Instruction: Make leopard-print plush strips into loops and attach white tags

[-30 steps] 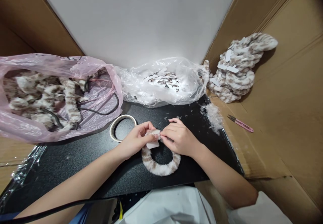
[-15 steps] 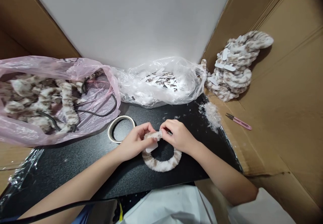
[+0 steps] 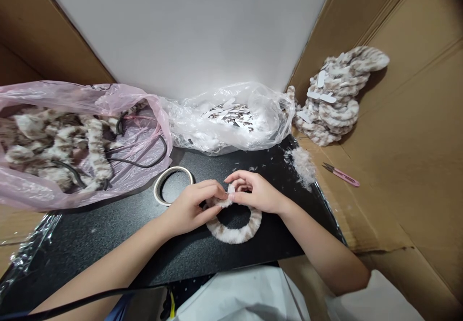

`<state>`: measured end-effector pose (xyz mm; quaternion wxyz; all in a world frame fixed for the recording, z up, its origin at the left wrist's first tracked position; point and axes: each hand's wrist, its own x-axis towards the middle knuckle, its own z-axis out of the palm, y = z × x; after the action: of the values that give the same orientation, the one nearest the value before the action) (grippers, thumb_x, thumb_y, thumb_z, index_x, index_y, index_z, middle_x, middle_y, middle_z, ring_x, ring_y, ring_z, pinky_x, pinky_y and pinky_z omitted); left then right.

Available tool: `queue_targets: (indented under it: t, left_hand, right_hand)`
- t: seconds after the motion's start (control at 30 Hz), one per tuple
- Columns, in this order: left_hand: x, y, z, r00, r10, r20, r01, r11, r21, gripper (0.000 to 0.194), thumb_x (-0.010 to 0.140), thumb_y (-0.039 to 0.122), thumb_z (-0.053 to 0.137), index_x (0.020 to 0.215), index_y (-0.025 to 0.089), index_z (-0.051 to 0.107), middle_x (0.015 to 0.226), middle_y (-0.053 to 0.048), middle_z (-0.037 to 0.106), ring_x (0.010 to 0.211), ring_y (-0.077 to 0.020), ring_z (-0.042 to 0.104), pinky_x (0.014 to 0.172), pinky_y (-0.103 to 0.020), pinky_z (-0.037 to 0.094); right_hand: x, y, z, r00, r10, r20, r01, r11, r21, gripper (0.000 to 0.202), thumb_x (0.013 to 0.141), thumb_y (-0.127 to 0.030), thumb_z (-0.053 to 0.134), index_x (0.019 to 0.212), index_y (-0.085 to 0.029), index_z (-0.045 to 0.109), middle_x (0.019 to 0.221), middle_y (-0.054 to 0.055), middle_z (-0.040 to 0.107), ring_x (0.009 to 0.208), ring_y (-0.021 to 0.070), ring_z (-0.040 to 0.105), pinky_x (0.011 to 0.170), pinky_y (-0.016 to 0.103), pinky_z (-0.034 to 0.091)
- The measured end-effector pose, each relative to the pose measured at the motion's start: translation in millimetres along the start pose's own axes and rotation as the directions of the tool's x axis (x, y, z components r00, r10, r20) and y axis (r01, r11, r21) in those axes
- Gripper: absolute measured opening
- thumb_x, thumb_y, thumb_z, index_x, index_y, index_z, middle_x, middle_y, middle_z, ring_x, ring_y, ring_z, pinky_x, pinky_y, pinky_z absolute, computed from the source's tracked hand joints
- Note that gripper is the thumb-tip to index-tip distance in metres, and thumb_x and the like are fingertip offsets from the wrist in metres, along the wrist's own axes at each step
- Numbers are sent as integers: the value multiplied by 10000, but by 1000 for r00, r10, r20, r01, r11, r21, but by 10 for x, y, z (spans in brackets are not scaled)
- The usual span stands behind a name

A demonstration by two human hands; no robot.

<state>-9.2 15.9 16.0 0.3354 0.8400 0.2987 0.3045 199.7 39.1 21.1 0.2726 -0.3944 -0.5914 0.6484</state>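
A fluffy white-and-brown plush ring (image 3: 235, 234) lies on the black tabletop, close to its front edge. My left hand (image 3: 195, 205) is closed on the ring's far left side, thumb below and fingers over the plush. At the far side of the ring, my right hand (image 3: 256, 193) pinches a small white label (image 3: 231, 189), which stands up between thumb and fingers. The fingertips of both hands nearly meet there, and the part of the ring beneath them is partly hidden.
A roll of tape (image 3: 157, 193) lies left of my hands. Behind are a pink bag (image 3: 141, 96) of plush pieces and a clear bag (image 3: 267, 99) of white labels. At right are loose fluff (image 3: 303, 166), pink thread snips (image 3: 343, 175) and stacked plush rings (image 3: 336, 99).
The white label has moved from under my left thumb to the far side of the ring, upright at my right fingertips. My left fingers have rolled over the plush.
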Motion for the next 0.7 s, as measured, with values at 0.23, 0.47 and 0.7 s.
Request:
queue_targets:
  t: [0.23, 0.47, 0.7]
  left_hand:
    - [-13, -22, -2, 975, 214, -62, -197, 959, 206, 66, 881, 134, 597, 923, 162, 639, 863, -61, 637, 765, -127, 620, 682, -206, 495]
    - [-31, -31, 38, 922, 386, 37, -377, 868, 323, 151, 904, 99, 547, 991, 178, 642, 920, -78, 703, 826, -158, 636, 748, -259, 513]
    - [-6, 2, 91, 970, -30, -242, 20, 999, -41, 37, 834, 138, 649, 805, 156, 635, 794, -45, 686, 691, -124, 637, 622, -204, 481]
  right_hand:
    - [46, 80, 51, 991, 102, -90, -78, 968, 237, 337, 627, -216, 756, 887, -179, 545, 656, -49, 629, 521, 74, 534, 552, 210, 433]
    - [24, 128, 156, 979, 24, -205, -14, 999, 52, 257, 656, -168, 689, 857, -192, 530, 621, -56, 623, 459, 78, 520, 473, 197, 406]
    - [-66, 147, 250, 751, -578, -319, 393, 779, -488, 60, 793, -189, 613, 837, -216, 581, 778, 12, 699, 728, 153, 690, 694, 258, 530]
